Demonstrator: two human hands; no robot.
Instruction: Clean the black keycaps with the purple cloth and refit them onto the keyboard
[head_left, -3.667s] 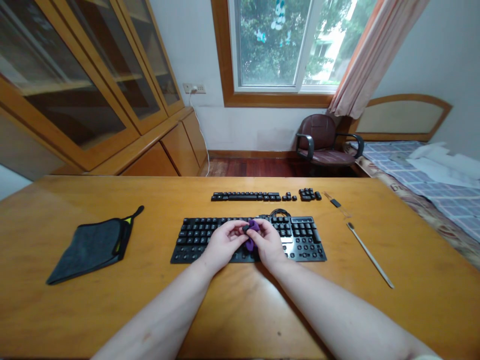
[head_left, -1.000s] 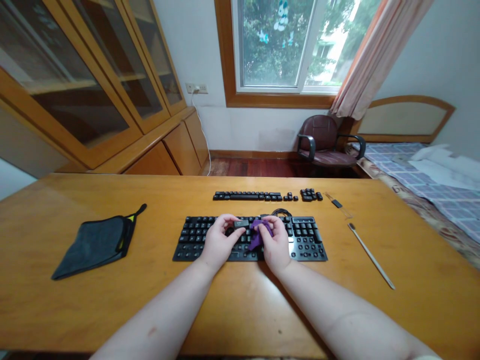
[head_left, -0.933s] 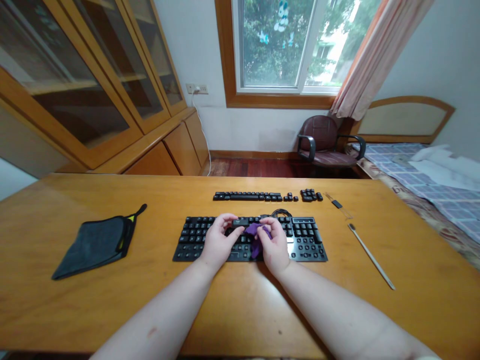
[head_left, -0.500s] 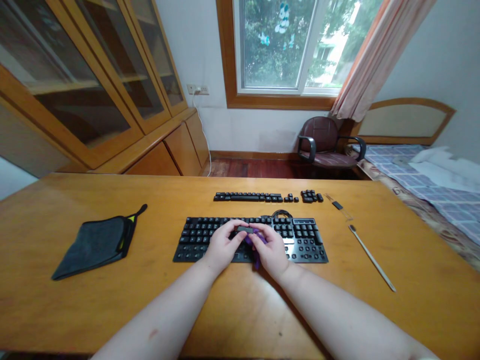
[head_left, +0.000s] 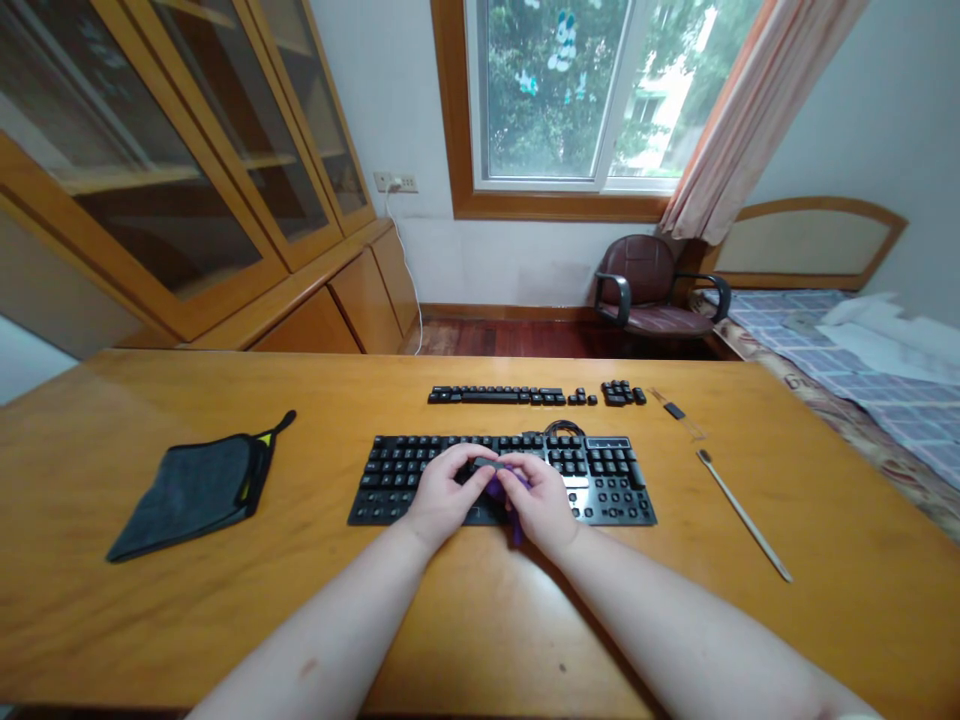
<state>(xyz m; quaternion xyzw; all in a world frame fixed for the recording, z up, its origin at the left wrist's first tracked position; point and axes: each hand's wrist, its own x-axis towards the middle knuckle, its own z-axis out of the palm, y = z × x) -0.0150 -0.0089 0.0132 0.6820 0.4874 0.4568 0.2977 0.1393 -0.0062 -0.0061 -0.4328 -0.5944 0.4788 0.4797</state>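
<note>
My left hand is closed, its thumb and fingers pinching a dark keycap over the middle of the black keyboard. Against it, my right hand grips a bunched purple cloth, whose loose end hangs down past the keyboard's front edge. The fingertips of both hands meet, so much of the keycap and cloth is hidden. Bare switches show along the keyboard's near rows and in the right-hand number section, while the far rows still carry caps.
Behind the keyboard lie a row of loose keycaps and a cluster of them. A wire keycap puller and a thin brush are at right. A folded grey cloth lies at left on the wooden table.
Both hands stay in nearly the same place. The keycap between the fingers has tilted and is more covered by them, and the hanging cloth end has shifted slightly.
</note>
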